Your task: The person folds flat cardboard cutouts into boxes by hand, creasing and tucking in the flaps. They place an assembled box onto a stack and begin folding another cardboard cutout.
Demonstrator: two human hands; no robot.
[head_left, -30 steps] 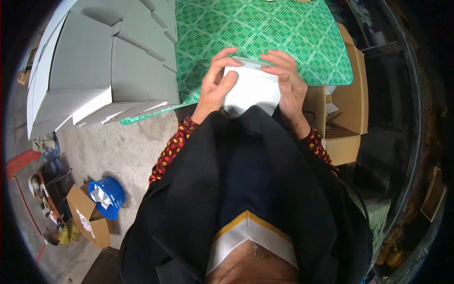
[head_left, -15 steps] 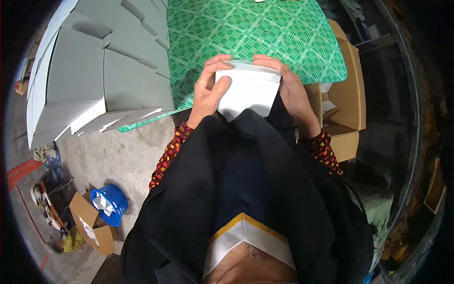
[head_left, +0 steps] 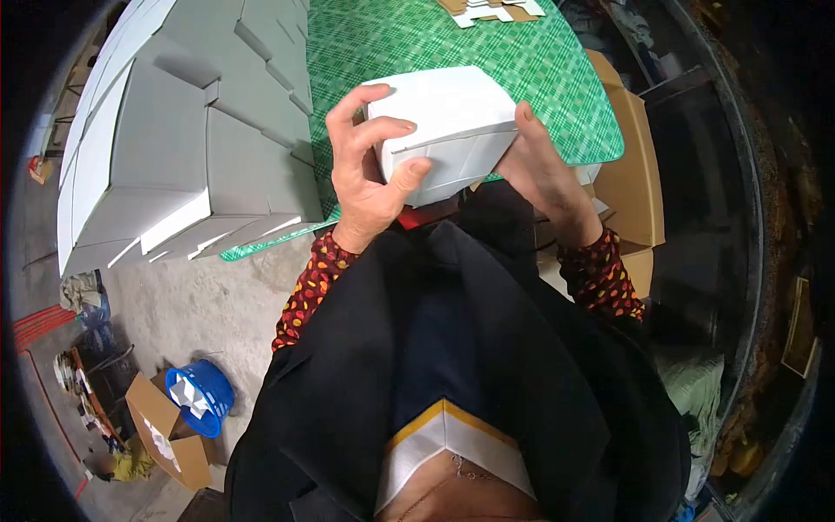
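A closed white cardboard box [head_left: 448, 104] is held up between both hands near the front edge of the table. My left hand [head_left: 370, 161] grips its left end, with two fingers over the top face and the thumb against the side toward me. Against the right end lies my right hand [head_left: 550, 174], its thumb up at the corner and its other fingers partly hidden behind the box. To the left of my hands stand several stacked white boxes [head_left: 261, 157], rising in stepped rows.
Green checked cloth [head_left: 400, 43] covers the table. Flat white-and-brown cardboard pieces [head_left: 491, 10] lie at its far side. An open brown carton [head_left: 644, 165] stands at the right. On the floor at lower left are a blue basket [head_left: 222, 391] with white scraps and another brown carton [head_left: 191, 461].
The box has turned in my hands, so a broad top face and a side now show. My left hand has shifted its grip, and the cardboard pieces have come into view.
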